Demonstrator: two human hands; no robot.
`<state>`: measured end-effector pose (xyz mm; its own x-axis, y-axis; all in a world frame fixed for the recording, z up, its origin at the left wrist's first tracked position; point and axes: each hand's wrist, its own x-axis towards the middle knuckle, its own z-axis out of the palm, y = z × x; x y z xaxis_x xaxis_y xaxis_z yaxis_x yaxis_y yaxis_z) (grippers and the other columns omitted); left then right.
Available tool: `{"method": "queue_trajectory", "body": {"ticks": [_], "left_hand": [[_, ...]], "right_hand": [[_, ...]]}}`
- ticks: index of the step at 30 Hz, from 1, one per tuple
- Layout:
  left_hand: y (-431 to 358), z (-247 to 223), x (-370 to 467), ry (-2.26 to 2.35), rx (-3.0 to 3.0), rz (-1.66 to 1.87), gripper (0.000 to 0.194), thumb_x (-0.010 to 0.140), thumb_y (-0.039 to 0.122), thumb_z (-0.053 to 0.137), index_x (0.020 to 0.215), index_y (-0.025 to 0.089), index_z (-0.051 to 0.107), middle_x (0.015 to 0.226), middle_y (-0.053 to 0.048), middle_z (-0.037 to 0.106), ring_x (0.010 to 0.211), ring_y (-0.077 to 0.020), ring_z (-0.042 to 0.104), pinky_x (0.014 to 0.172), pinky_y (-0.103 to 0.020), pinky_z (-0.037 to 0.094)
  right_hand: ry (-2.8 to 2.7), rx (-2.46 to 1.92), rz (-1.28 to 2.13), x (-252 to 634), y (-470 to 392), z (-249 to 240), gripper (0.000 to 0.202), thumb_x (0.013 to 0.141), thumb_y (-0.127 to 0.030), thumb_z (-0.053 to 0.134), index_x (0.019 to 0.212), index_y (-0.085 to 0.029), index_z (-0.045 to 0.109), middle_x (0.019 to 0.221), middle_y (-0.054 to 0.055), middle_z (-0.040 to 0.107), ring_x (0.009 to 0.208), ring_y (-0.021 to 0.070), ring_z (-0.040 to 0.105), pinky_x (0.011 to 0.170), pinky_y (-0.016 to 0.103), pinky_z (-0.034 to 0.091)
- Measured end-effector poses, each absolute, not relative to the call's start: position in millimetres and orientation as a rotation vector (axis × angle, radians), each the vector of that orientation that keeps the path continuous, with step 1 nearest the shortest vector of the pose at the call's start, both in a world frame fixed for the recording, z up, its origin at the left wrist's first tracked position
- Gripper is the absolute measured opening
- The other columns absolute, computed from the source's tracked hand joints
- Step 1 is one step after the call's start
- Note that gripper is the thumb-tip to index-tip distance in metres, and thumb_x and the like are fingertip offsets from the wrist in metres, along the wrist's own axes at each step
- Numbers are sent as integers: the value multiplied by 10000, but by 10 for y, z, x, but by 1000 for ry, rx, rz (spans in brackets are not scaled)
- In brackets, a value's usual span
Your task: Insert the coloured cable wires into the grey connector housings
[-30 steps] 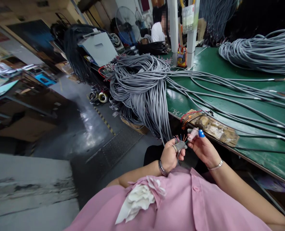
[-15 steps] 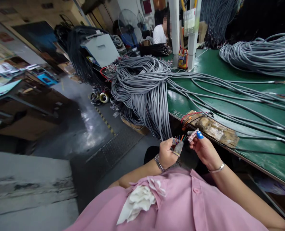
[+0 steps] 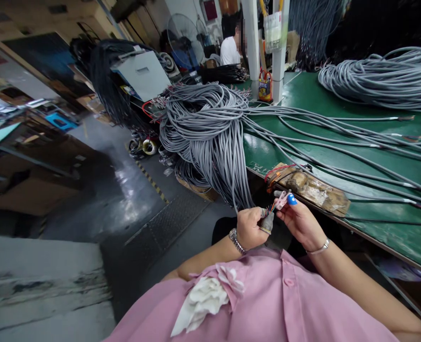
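Observation:
My left hand [image 3: 252, 227], with grey covers on the thumb and a finger, is closed round the end of a grey cable. Thin coloured wires [image 3: 271, 207] fan out of its grip. My right hand [image 3: 298, 219] pinches a small pale pink piece [image 3: 282, 200] with dark marks, perhaps a connector; its exact kind is too small to tell. A blue cover [image 3: 292, 199] sits on the right thumb. The wire tips meet the pink piece, and I cannot tell whether they are inside it. Grey cables [image 3: 210, 128] hang over the bench edge just beyond my left hand.
A brown taped block [image 3: 310, 190] with red and black leads lies at the green bench's [image 3: 303, 95] front edge. Loose grey cables cross the bench towards a big coil [image 3: 381, 78]. White posts [image 3: 278, 61] stand behind. A person in white [image 3: 230, 51] sits at the back.
The wires in my left hand and the pink piece in my right have come together; a gap lay between them before. The whole view has shifted slightly.

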<state>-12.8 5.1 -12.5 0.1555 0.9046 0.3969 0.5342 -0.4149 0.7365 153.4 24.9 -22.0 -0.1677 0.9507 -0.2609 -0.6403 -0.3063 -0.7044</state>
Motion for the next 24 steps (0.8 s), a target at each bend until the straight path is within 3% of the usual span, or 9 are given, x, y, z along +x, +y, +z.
{"method": "queue_trajectory", "body": {"ticks": [11, 17, 24], "left_hand": [[36, -158, -125, 1368, 1945, 1135, 79, 722, 287, 643, 682, 219, 643, 619, -52, 595, 602, -164, 536, 668, -281, 424], [1, -114, -144, 1364, 1982, 1152, 107, 774, 289, 601, 730, 204, 650, 623, -42, 596, 594, -149, 524, 643, -264, 414], [-119, -135, -251, 1323, 1530, 1147, 198, 796, 343, 604, 672, 191, 578, 557, -4, 570, 510, -116, 503, 544, -227, 387]], "right_hand": [[-524, -824, 1717, 1516, 247, -240, 237, 786, -445, 670, 870, -228, 712, 935, 34, 709, 810, 148, 619, 669, 252, 485], [-526, -731, 1796, 1527, 228, -259, 317, 792, -540, 614, 866, -243, 692, 917, 24, 692, 751, 136, 602, 631, 255, 476], [-434, -721, 1893, 1593, 190, -358, 324, 812, -553, 571, 834, -249, 678, 888, 20, 673, 763, 144, 603, 638, 252, 481]]}}
